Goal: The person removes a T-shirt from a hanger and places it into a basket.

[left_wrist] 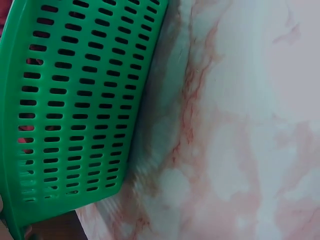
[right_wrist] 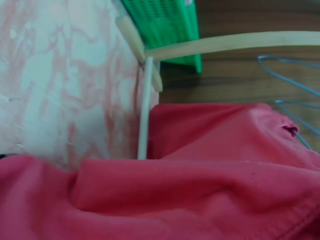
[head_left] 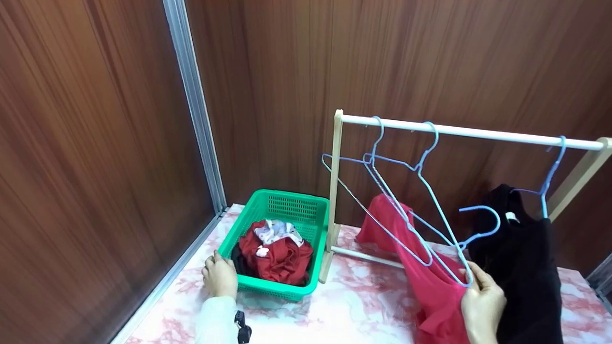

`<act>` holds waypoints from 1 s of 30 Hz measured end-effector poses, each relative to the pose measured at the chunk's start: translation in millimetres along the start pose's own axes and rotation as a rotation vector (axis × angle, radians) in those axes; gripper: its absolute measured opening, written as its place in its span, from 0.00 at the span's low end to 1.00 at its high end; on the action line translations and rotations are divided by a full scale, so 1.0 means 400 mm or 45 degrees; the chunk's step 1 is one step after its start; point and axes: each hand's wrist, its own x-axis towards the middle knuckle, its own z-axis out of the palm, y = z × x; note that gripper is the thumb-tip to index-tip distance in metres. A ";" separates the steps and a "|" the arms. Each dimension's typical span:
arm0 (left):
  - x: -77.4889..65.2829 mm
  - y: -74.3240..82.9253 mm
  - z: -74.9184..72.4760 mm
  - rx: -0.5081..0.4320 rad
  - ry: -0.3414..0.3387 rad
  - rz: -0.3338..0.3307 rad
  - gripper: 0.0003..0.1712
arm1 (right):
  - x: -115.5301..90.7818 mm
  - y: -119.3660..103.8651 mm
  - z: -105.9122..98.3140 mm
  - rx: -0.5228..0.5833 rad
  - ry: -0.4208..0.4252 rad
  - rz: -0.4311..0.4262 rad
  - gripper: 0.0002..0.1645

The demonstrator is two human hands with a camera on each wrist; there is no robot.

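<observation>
My left hand grips the near left corner of a green plastic basket, fingers over its rim. Inside the basket lie crumpled dark red cloth and a white patterned cloth. My right hand holds a red garment near its shoulder. A blue hanger sits in that garment, its hook free of the rod. The lower end of another hanger, hung on the rod, overlaps the right fingers. In the right wrist view, red fabric fills the lower part and hides the hand.
A clothes rack with a white rod and wooden posts stands right of the basket. A bare blue hanger hangs at its left. A black top hangs on a hanger at the right. Wood-grain panels enclose the marble-patterned table.
</observation>
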 end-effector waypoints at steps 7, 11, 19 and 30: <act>-0.012 0.041 0.019 0.021 0.207 0.116 0.27 | -0.013 0.029 0.004 -0.064 -0.011 -0.002 0.13; -0.027 0.113 0.044 -0.091 0.415 0.333 0.20 | -0.013 0.042 0.003 -0.116 -0.072 -0.007 0.11; -0.106 0.261 0.100 -0.248 0.292 0.677 0.17 | -0.022 0.062 0.002 -0.207 -0.241 0.097 0.14; -0.244 0.359 0.153 -0.100 -0.076 1.069 0.11 | -0.028 0.088 0.004 -0.115 -0.675 0.290 0.18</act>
